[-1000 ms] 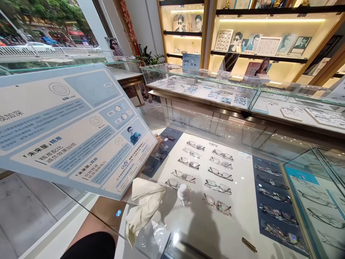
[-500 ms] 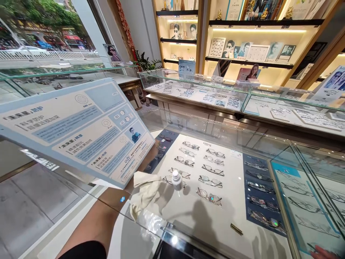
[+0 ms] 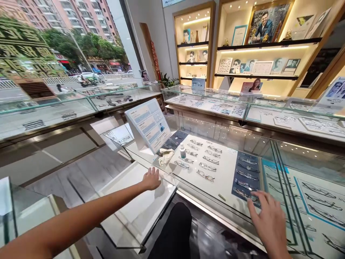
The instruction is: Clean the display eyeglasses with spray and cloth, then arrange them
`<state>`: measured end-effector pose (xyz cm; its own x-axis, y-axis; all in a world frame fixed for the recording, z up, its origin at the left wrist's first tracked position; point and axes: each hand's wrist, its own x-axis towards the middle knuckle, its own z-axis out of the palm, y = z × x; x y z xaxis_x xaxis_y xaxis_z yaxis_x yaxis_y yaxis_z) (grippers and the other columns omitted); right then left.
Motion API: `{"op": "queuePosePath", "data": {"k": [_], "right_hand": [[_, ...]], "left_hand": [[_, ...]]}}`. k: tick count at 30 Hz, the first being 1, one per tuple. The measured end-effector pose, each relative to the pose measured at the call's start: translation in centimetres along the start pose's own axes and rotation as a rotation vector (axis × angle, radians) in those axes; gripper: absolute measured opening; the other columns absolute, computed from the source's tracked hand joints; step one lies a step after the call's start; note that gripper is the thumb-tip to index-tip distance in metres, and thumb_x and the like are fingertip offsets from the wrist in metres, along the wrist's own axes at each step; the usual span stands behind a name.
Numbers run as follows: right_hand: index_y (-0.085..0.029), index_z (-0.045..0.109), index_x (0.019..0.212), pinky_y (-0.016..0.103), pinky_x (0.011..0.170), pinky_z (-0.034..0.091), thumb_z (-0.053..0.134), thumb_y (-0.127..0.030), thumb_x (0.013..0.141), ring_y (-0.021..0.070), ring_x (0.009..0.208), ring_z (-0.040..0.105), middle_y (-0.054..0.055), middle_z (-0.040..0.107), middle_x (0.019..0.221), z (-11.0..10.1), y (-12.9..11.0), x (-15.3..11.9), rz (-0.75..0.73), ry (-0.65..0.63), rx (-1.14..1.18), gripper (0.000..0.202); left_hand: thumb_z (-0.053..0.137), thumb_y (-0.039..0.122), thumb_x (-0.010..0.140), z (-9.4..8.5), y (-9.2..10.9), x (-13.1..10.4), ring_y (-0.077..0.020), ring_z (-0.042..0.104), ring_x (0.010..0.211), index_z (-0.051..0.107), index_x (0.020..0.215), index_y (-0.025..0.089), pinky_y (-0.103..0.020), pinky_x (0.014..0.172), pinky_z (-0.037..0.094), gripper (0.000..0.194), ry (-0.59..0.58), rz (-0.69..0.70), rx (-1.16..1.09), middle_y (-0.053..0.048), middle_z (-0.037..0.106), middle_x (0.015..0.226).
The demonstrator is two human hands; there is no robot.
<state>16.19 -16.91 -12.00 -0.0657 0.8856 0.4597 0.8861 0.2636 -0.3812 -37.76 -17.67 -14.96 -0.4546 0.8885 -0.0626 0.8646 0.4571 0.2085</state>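
Note:
My left hand (image 3: 151, 178) reaches forward, palm down with nothing visible in it, over the near corner of the glass showcase (image 3: 205, 210). Just beyond it lies a crumpled cream cloth (image 3: 166, 157). A small white bottle (image 3: 182, 151) stands upright beside the cloth. Behind them a blue-and-white printed sign (image 3: 151, 124) leans on the glass top. On the right, my right hand (image 3: 269, 217) is over the showcase with fingers apart and holds nothing; whether it touches the glass I cannot tell. Rows of eyeglasses (image 3: 207, 167) show through the glass.
A pale drawer or panel (image 3: 134, 198) with glass over it extends at the near left. My dark-clothed knee (image 3: 172, 230) is below the showcase edge. A small gold bar (image 3: 221, 197) lies near the front. More glass counters (image 3: 205, 94) and lit shelves (image 3: 258, 77) stand behind.
My view has drawn back and widened. The sign, large and close before, now stands farther off on the glass. My left hand shows from behind it, and my right hand has come further into view.

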Motion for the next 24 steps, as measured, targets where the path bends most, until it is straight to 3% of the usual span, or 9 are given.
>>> {"op": "queuePosePath", "data": {"k": [3,5,8,11,14,17,19,22,24], "right_hand": [[-0.027,0.069,0.111,0.055,0.094,0.052,0.052,-0.051,0.097,0.0373,0.114,0.065,0.012,0.071,0.122,-0.1,-2.7,1.3,0.031,-0.052,0.315,0.033],[-0.027,0.067,0.115,0.051,0.102,0.052,0.055,-0.049,0.097,0.0338,0.119,0.064,0.011,0.069,0.123,0.5,-6.5,3.2,-0.012,-0.116,0.569,0.031],[-0.027,0.064,0.12,0.048,0.106,0.051,0.061,-0.047,0.093,0.0321,0.126,0.06,0.011,0.066,0.129,2.9,-14.2,7.3,-0.095,-0.196,0.782,0.035],[-0.023,0.058,0.131,0.046,0.112,0.047,0.066,-0.046,0.088,0.0309,0.131,0.056,0.013,0.061,0.14,6.6,-21.2,11.3,-0.103,-0.221,0.883,0.049],[-0.018,0.043,0.15,0.043,0.122,0.036,0.071,-0.047,0.083,0.0306,0.144,0.046,0.017,0.05,0.157,10.2,-25.7,13.6,-0.129,-0.258,0.847,0.079],[-0.015,0.04,0.152,0.039,0.118,0.039,0.071,-0.052,0.082,0.0297,0.141,0.048,0.019,0.051,0.158,12.9,-28.1,14.0,-0.047,-0.309,0.794,0.086],[-0.015,0.046,0.147,0.039,0.111,0.044,0.069,-0.052,0.082,0.0306,0.132,0.054,0.02,0.058,0.15,14.1,-29.0,13.9,-0.031,-0.334,0.784,0.078],[-0.018,0.06,0.127,0.036,0.094,0.05,0.058,-0.052,0.088,0.0288,0.108,0.064,0.015,0.073,0.122,15.1,-29.9,13.5,-0.03,-0.372,0.752,0.052],[-0.019,0.064,0.118,0.034,0.086,0.05,0.047,-0.05,0.094,0.0272,0.097,0.066,0.012,0.075,0.108,15.5,-30.4,13.2,-0.042,-0.377,0.718,0.043]], "left_hand": [[0.074,0.05,0.076,-2.1,-0.8,-4.9,-0.0478,0.036,0.156,0.065,0.141,0.011,-0.063,0.122,0.033,0.076,-0.113,0.003,0.03,-0.03,0.047,0.161],[0.074,0.045,0.075,-4.2,-1.1,-7.9,-0.0438,0.029,0.16,0.063,0.145,0.016,-0.06,0.127,0.026,0.077,-0.103,0.082,0.087,-0.024,0.043,0.166],[0.07,0.047,0.082,-7.7,-1.4,-11.9,-0.0414,0.019,0.164,0.057,0.153,0.018,-0.058,0.131,0.017,0.078,0.043,0.147,0.186,-0.019,0.037,0.171],[0.063,0.051,0.088,-9.5,-2.4,-15.9,-0.0416,0.017,0.164,0.053,0.155,0.018,-0.06,0.131,0.017,0.075,0.258,0.047,0.157,-0.017,0.035,0.172],[0.053,0.054,0.094,-8.1,-4.2,-20.1,-0.0425,0.014,0.164,0.044,0.16,0.016,-0.064,0.128,0.022,0.077,0.469,-0.124,0.028,-0.019,0.024,0.176],[0.048,0.055,0.095,-4.4,-6.1,-23.2,-0.0438,0.014,0.164,0.028,0.164,0.004,-0.062,0.13,0.023,0.088,0.599,-0.286,-0.198,-0.028,0.015,0.175],[0.048,0.055,0.095,-1.7,-7.0,-24.2,-0.0399,0.019,0.164,0.015,0.165,-0.002,-0.055,0.132,0.024,0.097,0.59,-0.324,-0.391,-0.031,0.021,0.172],[0.044,0.059,0.099,0.9,-7.7,-24.3,-0.0327,0.011,0.167,0.001,0.17,0.009,-0.05,0.134,0.021,0.098,0.569,-0.351,-0.584,-0.02,0.01,0.179],[0.043,0.058,0.1,1.9,-7.7,-23.9,-0.0304,0.006,0.167,-0.003,0.171,0.012,-0.048,0.135,0.017,0.096,0.566,-0.385,-0.658,-0.016,0.004,0.18]]}}
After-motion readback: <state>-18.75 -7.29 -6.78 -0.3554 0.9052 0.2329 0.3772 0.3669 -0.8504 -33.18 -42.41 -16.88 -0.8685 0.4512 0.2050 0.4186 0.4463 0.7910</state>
